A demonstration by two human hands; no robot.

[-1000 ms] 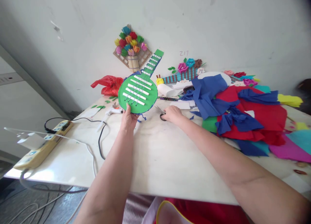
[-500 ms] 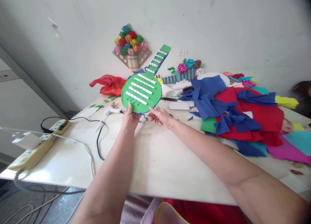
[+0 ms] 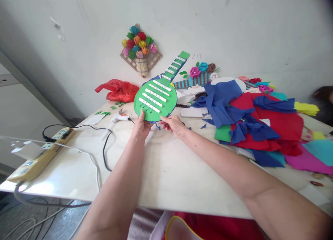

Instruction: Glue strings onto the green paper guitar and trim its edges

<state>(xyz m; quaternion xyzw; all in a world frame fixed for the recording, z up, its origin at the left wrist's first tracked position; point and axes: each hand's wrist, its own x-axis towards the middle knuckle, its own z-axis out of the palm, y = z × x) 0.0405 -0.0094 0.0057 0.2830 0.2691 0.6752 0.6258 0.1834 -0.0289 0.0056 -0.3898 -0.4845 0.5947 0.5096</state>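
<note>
I hold up a green paper banjo [image 3: 170, 94], a flat craft piece with a round body and a straight neck tilted up to the right. White strips run across its body and neck, thin dark strings lie over them, and blue shows along its edge. My left hand [image 3: 142, 127] grips the lower left rim, thumb on the front and fingers behind. At the lower right rim, my right hand [image 3: 172, 125] pinches the edge, its thumb at the front and its other fingers curled. A bit of blue hangs below the body between my hands.
A white glue gun [image 3: 117, 119] with a black cord lies left of my hands. Further left sits a power strip [image 3: 39, 156] with cables. A red plastic bag [image 3: 118, 91] is behind. Crumpled blue paper [image 3: 223, 101] and red paper [image 3: 283, 125] cover the right side.
The banjo has shifted slightly right and a little down, with my left hand moving along. My right hand now has its thumb on the rim, closer than before.
</note>
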